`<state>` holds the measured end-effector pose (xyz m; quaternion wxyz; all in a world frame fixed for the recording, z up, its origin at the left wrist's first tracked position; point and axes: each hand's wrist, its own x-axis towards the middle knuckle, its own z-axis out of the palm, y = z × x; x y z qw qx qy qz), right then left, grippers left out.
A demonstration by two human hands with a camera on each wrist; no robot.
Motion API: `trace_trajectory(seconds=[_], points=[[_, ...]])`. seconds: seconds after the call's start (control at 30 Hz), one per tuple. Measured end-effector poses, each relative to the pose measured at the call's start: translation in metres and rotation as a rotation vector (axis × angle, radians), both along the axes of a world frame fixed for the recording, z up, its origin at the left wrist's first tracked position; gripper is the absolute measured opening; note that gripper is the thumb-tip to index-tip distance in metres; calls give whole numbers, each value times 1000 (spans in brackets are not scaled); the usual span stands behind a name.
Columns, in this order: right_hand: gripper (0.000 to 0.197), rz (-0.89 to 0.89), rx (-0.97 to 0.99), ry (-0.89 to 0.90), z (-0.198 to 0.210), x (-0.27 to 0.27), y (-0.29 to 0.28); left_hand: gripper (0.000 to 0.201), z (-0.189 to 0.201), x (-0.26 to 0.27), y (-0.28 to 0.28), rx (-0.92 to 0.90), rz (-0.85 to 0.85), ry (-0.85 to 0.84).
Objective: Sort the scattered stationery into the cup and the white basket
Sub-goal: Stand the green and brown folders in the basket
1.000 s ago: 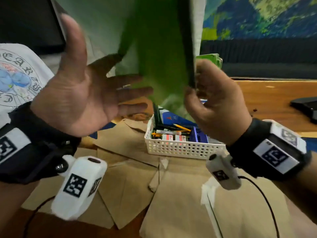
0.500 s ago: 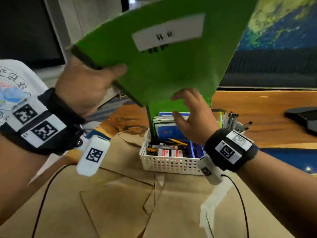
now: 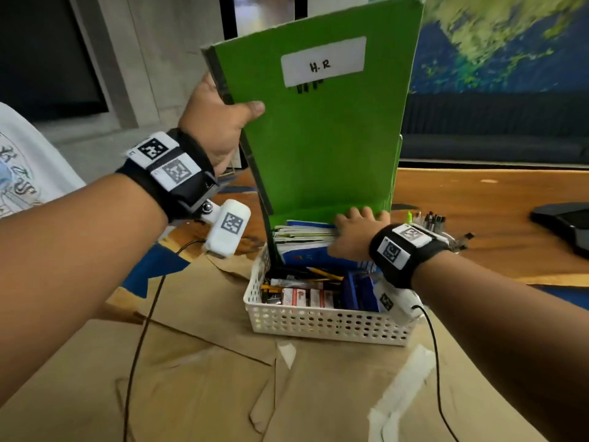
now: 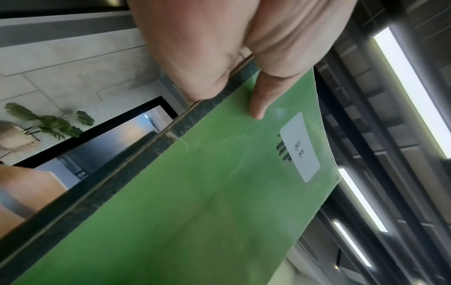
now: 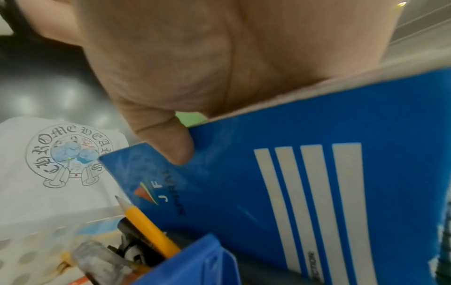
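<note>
Brown paper sheets cover the lower half of the head view, over a wooden table stretching to the right. Upright at centre stands a large green folder with a white label marked "H.R", its lower edge down inside the white basket. At left centre the left hand grips the folder's dark spine, thumb on the front cover. At centre right the right hand clasps the top of the blue notebooks standing in the basket, thumb curled onto the front cover. A yellow pencil lies among small items there. Pens stand in a cup behind the right wrist.
</note>
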<state>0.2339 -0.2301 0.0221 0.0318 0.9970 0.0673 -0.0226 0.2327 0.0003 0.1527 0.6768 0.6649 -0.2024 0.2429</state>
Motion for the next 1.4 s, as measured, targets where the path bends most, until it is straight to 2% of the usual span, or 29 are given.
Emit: trace_trajectory(seconds=[0.2, 0.3, 0.43, 0.57, 0.63, 0.73, 0.77, 0.83, 0.9, 0.93, 1.0, 1.03, 1.1, 1.13, 1.2, 1.23, 1.33, 1.4], points=[[56, 60, 23, 57, -1, -1, -4, 65, -43, 41, -11, 24, -35, 106], [50, 64, 19, 68, -2, 0, -4, 75, -71, 64, -11, 206, 101, 198], [47, 66, 40, 92, -1, 2, -5, 46, -87, 76, -17, 480, 158, 296], [49, 60, 41, 112, 1, 3, -3, 38, -93, 84, -14, 622, 331, 313], [48, 58, 47, 122, 3, 3, -3, 35, -90, 80, -11, 685, 336, 315], [49, 65, 46, 141, 6, 2, -3, 70, -86, 64, 2, 953, 342, 317], [50, 66, 46, 144, 6, 1, -2, 70, -86, 57, 8, 1014, 366, 318], [50, 55, 42, 140, 8, 0, 0, 54, -93, 35, 15, 927, 437, 325], [50, 43, 104, 145, 13, -4, -2, 40, -109, 3, 23, 645, 452, 394], [49, 41, 217, 161, 16, -6, -6, 36, -118, -12, 27, 492, 403, 468], [45, 51, 608, 193, 24, -13, -19, 27, -140, -49, 33, 230, 212, 661], [45, 52, 801, 154, 27, -19, -28, 23, -153, -70, 33, 105, 75, 770], [39, 10, 1065, -62, 30, -38, -46, 23, -177, -110, 34, -148, -202, 943], [30, -35, 1162, -180, 27, -49, -56, 27, -188, -127, 33, -249, -284, 1002], [15, -158, 1315, -306, 14, -76, -77, 34, -207, -149, 31, -386, -344, 1074], [11, -222, 1349, -297, 4, -91, -88, 36, -214, -157, 29, -441, -345, 1096], [13, -441, 1331, -86, -37, -134, -119, 42, -223, -174, 13, -479, -353, 1131], [20, -615, 1313, 60, -65, -157, -136, 43, -222, -175, 6, -420, -280, 1084]])
